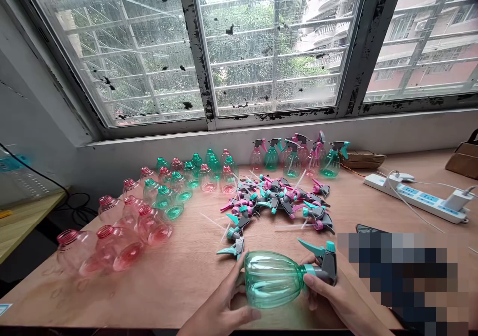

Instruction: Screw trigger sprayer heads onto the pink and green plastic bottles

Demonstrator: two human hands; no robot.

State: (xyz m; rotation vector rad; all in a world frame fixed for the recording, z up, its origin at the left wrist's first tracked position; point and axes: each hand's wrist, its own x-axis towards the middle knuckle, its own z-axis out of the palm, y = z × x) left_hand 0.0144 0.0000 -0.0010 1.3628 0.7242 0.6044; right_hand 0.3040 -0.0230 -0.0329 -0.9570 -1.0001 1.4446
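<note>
A green, see-through spray bottle (274, 280) lies sideways in the air above the table's front edge, its base to the left. My left hand (227, 301) holds it around the base end, thumb below. At the neck, my right hand (323, 293) has thumb and fingers closed on the teal collar of the grey and teal trigger sprayer (328, 264). The sprayer sits at the bottle's mouth; how tightly it is seated I cannot tell. Just beyond my left fingertips lies a loose grey and teal trigger sprayer (237, 249).
Behind lies a pile of pink, teal and grey trigger sprayers (276, 196). Open pink bottles (119, 246) and green bottles (168, 201) stand at left. Several bottles with sprayers (293, 159) stand by the window wall. At right are a power strip (418, 196) and a phone (368, 229).
</note>
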